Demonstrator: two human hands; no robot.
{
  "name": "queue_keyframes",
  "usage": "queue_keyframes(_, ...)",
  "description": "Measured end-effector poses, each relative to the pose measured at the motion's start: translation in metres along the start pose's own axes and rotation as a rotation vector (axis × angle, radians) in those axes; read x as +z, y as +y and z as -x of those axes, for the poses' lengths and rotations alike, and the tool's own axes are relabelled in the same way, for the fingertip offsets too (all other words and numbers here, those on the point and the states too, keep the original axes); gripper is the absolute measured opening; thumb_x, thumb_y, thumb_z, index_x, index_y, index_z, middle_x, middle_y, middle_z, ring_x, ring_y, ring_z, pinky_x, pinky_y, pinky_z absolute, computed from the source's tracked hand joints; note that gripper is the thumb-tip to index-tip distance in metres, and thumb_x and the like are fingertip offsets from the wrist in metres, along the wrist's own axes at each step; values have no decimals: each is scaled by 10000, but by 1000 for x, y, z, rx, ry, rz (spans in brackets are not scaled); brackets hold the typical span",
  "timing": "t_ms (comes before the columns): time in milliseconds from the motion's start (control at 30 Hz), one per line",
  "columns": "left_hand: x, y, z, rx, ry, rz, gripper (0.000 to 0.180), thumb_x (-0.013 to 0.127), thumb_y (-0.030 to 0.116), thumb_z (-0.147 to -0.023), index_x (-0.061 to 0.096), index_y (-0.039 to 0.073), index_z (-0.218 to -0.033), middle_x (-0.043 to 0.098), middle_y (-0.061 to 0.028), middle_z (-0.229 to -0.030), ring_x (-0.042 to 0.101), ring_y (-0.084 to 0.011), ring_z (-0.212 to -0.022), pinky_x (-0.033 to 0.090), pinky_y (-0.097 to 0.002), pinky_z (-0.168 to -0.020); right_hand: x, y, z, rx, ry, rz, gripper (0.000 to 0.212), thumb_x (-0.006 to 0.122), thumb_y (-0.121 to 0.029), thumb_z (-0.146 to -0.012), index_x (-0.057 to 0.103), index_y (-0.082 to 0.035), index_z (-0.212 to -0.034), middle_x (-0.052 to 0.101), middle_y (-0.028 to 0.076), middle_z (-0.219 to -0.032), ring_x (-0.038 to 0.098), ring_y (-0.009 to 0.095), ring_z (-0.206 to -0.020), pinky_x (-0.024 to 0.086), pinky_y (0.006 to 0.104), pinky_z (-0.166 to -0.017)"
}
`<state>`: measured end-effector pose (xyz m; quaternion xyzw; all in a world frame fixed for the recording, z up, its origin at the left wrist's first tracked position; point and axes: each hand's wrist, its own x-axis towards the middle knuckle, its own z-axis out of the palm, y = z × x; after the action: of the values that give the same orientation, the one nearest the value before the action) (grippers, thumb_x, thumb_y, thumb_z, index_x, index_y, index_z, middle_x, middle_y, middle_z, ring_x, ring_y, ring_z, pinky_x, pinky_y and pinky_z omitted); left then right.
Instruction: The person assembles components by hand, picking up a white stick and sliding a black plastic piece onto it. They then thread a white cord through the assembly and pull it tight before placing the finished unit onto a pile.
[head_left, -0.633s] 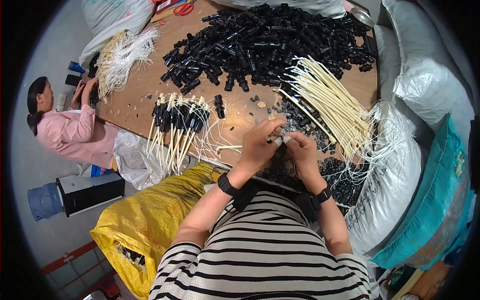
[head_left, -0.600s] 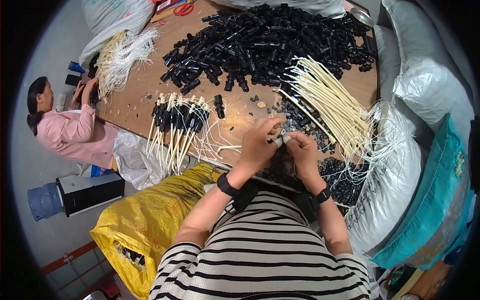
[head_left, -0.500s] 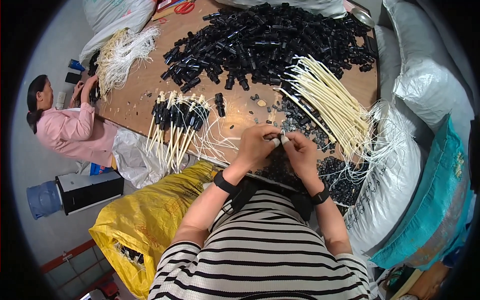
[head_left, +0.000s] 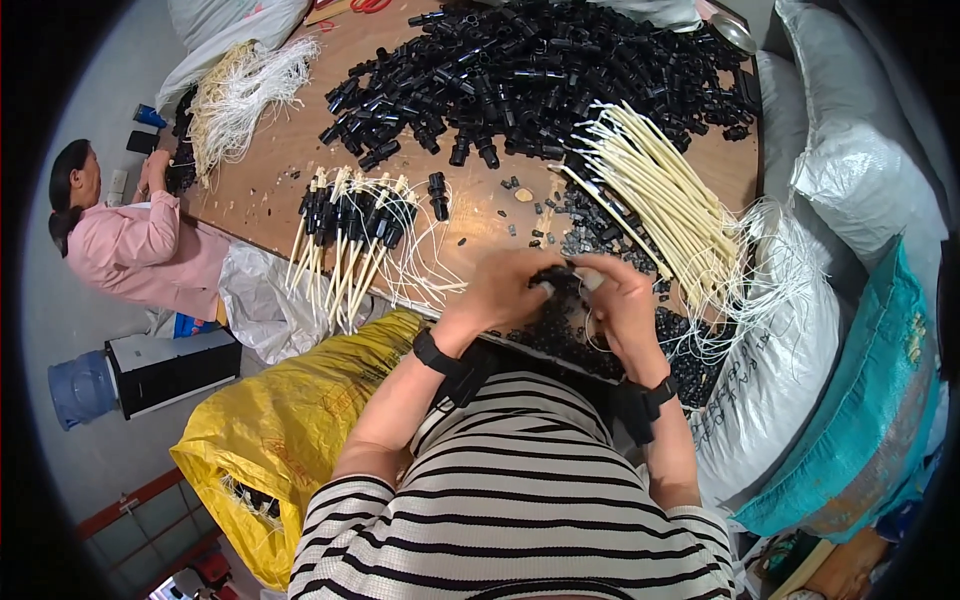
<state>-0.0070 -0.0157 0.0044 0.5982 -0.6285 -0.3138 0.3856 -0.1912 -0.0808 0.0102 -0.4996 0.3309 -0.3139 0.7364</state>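
Observation:
Close together over the table's near edge, both hands are closed in a pinch. My left hand [head_left: 502, 288] holds something dark between thumb and fingers; it is blurred against the black bits behind it. My right hand [head_left: 622, 298] pinches a thin white cord [head_left: 588, 322], which loops down below the fingers. White covers show on both thumb tips. Beneath and around the hands lie small black plastic pieces [head_left: 588, 240]. Just beyond the right hand is a bundle of cream rods with white cords [head_left: 655, 185]. Left of my left hand lie rods fitted with black sockets [head_left: 348, 225].
A large heap of black plastic sockets [head_left: 520, 85] covers the table's far side. One socket [head_left: 438, 196] lies apart. White sacks [head_left: 780, 370] and a teal sack [head_left: 860, 390] crowd the right; a yellow sack [head_left: 300, 430] stands left. A person in pink [head_left: 140, 245] works at the far left.
My hands have moved slightly apart, and the right one has turned, with cord now hanging below it. Something dark now shows at my left fingertips. The view has shifted a little.

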Motion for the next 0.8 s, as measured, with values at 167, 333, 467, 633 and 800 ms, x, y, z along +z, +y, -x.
queue_keyframes(167,-5,-3,3,-151,8,-168,276,651,63,-698,689,80,-971,669,-133,-801,642,-297,-684,499,-335,-621,-1,-15,5,-550,-164,1318,439,618,-4,-736,680,-121,-1155,621,91,-690,606,223,-537,451,324,-481)
queue_keyframes(333,-6,8,2,-21,110,-317,253,655,79,-674,694,80,-924,653,-137,-744,631,-332,-667,483,-389,-588,3,-9,0,-628,-149,1329,396,637,-14,-740,687,-125,-1117,610,64,-674,599,245,-532,459,347,-475)
queue_keyframes(467,-3,-1,7,-114,129,-221,237,654,85,-673,705,81,-905,644,-151,-727,627,-345,-676,482,-409,-598,10,3,-13,-745,-156,1195,379,661,-18,-741,679,-96,-1112,609,71,-672,598,242,-520,454,346,-459)
queue_keyframes(633,-12,-6,12,-183,174,-207,212,654,131,-675,710,78,-873,639,-158,-709,626,-369,-711,493,-454,-626,17,1,-18,-729,-205,1279,358,672,-28,-747,680,-84,-1101,619,72,-661,605,249,-521,467,339,-471)
queue_keyframes(800,-19,-4,17,-104,178,-290,186,655,117,-668,694,92,-848,645,-138,-733,636,-343,-714,502,-424,-623,27,-4,-16,-731,-177,1127,294,683,-44,-782,701,-87,-1073,627,73,-650,605,200,-513,467,317,-478)
